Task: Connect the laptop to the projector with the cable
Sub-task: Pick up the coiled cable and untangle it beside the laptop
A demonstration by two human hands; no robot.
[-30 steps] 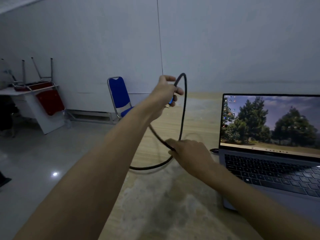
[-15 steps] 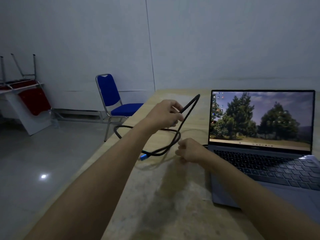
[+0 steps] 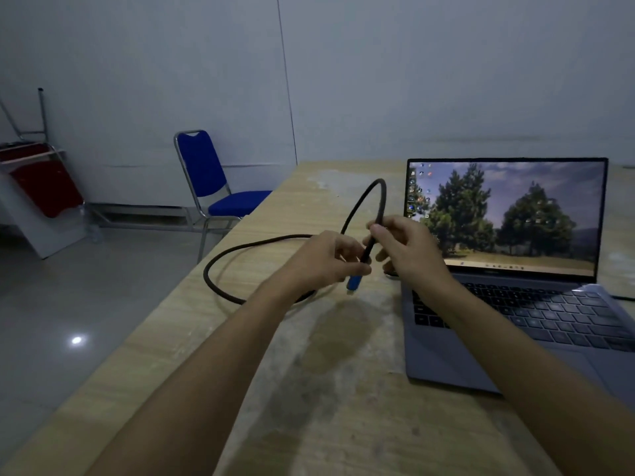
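Note:
A black cable (image 3: 220,257) loops over the wooden table's (image 3: 330,389) left part and arches up in front of the open grey laptop (image 3: 508,304), whose screen shows trees. My left hand (image 3: 323,259) is closed around the cable just above its blue plug (image 3: 354,282), which points down. My right hand (image 3: 409,249) pinches the cable a little higher, between thumb and fingers, next to the laptop's left edge. No projector is in view.
A blue metal-framed chair (image 3: 213,187) stands off the table's far left corner. A white desk with red upturned chairs (image 3: 41,187) is at the left wall. A thin dark cable (image 3: 623,297) lies on the table right of the laptop.
My right hand has risen from the table and taken hold of the cable. My left hand has shifted right towards the laptop, and the blue plug now hangs just below it.

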